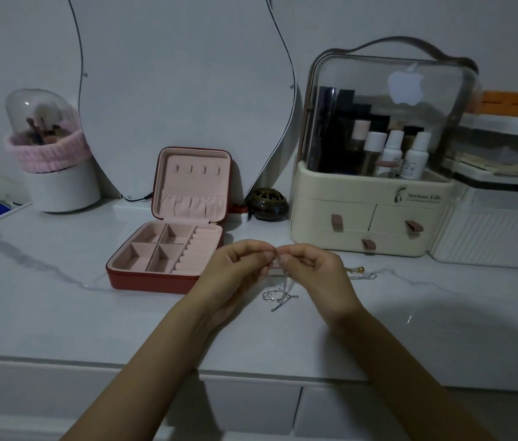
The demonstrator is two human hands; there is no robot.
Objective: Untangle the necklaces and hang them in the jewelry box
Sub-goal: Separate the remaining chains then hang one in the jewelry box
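Head view, box (pixel 168 249) as landmark: open, lid upright, four hooks (pixel 198 169) bare along the lid's top. Just right of the box's front corner, left hand (pixel 235 272) and right hand (pixel 312 272) fingertip to fingertip, each pinching one end of the chain (pixel 278 296), probably at the clasp. Chain hanging straight down between the palms, lower loops in a small knot on the table (pixel 60 313). Second necklace (pixel 361 272) lying farther right of the box, gold bead showing, nothing touching it. Left hand nearer the box; hooks up and to the left of the pinch. Open tabletop ahead of the box, front edge close under the wrists. Organiser (pixel 372 218) crowding the right.
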